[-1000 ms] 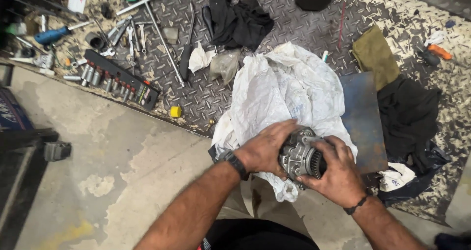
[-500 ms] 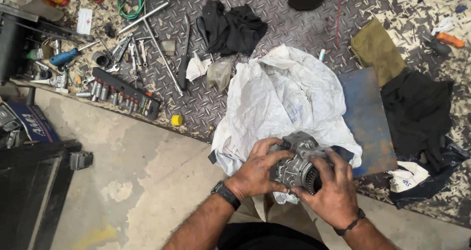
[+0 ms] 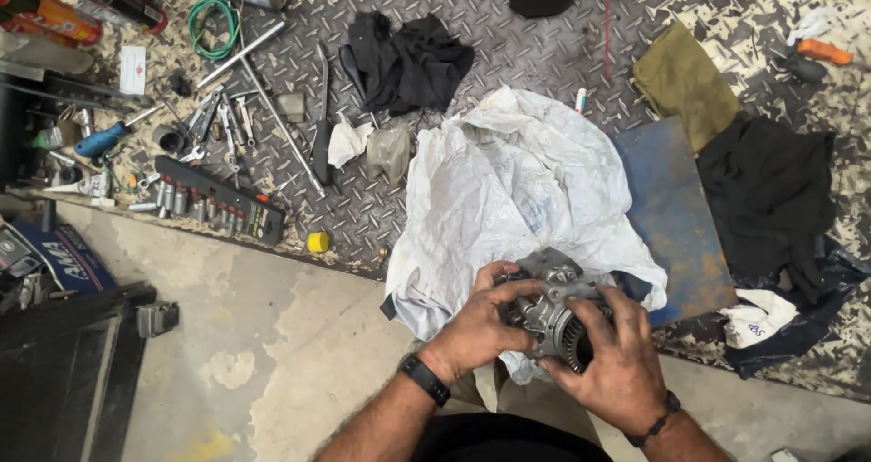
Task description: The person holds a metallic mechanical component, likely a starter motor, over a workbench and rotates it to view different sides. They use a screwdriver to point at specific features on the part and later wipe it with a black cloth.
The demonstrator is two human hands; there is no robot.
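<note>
We held the grey metal motor part (image 3: 553, 308) in both grips: our left hand (image 3: 476, 330) wrapped its nine o'clock side, our right hand (image 3: 617, 362) cupped its five o'clock side, fingers curled tight. It hung over the crumpled white sack (image 3: 508, 190), whose twelve o'clock edge met the diamond-plate floor (image 3: 544, 54).

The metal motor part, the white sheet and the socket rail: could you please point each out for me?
metal motor part (image 3: 553, 312), head view, on its grey housing between the hands.
white sheet (image 3: 508, 190), head view, on its crumpled middle.
socket rail (image 3: 218, 201), head view, mid-rail among the sockets.
</note>
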